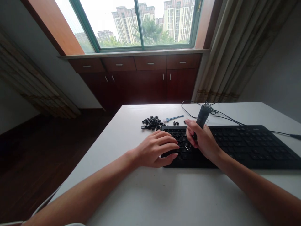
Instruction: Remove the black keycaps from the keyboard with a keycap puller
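A black keyboard [237, 146] lies across the white table, with keycaps off at its left end. My left hand [162, 147] rests over that end, its fingers stretched out and apart on the keyboard edge and keys. My right hand [199, 138] is closed around a wire keycap puller [202, 116] with a black handle. The tool is held upright; its thin wire ends reach down near the bared keys, and its top has a ragged grey tip. Whether the wire touches a key I cannot tell.
Behind the keyboard's left end lies a pile of loose black keycaps [151, 123]. A small blue brush [174, 118] is beside it, with a few single keycaps [176, 123] nearby. A black cable [229, 117] loops along the table's back. Cabinets [145, 84] stand beneath the window.
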Tool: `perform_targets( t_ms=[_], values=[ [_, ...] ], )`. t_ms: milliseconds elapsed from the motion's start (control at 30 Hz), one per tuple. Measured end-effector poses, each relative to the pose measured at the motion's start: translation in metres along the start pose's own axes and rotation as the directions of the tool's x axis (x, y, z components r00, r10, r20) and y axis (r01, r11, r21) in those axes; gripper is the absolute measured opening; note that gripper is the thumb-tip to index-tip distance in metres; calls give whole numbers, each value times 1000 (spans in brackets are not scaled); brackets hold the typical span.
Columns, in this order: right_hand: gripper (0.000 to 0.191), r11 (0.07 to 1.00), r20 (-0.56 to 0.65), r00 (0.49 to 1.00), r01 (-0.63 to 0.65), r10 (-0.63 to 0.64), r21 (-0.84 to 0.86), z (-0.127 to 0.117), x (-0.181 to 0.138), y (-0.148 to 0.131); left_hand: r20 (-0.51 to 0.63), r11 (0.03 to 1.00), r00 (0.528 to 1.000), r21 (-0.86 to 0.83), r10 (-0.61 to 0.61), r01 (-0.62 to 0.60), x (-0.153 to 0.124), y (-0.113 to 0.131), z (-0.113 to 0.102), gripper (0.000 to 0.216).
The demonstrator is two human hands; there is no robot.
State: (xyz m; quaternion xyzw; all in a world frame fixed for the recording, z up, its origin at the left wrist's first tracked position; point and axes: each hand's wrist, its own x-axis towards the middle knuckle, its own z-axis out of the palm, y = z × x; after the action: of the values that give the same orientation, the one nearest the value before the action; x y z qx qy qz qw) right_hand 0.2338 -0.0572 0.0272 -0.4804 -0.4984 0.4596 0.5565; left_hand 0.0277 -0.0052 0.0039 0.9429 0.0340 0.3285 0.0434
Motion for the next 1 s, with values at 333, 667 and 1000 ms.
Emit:
perform_targets(
  t_ms=[333,667,1000],
  values=[
    [52,995,147,986,-67,79,-80,-9,0,-13,36,993,993,30,110,-111,2,1,-3,29],
    [64,962,131,991,58,-24,-266,-9,-2,-11,85,996,996,-86,-32,40,5,14,2,35],
    [63,955,52,999,15,1,-295,-5,-4,-12,128,997,991,-55,-49,56,5,15,2,35]
  ],
)
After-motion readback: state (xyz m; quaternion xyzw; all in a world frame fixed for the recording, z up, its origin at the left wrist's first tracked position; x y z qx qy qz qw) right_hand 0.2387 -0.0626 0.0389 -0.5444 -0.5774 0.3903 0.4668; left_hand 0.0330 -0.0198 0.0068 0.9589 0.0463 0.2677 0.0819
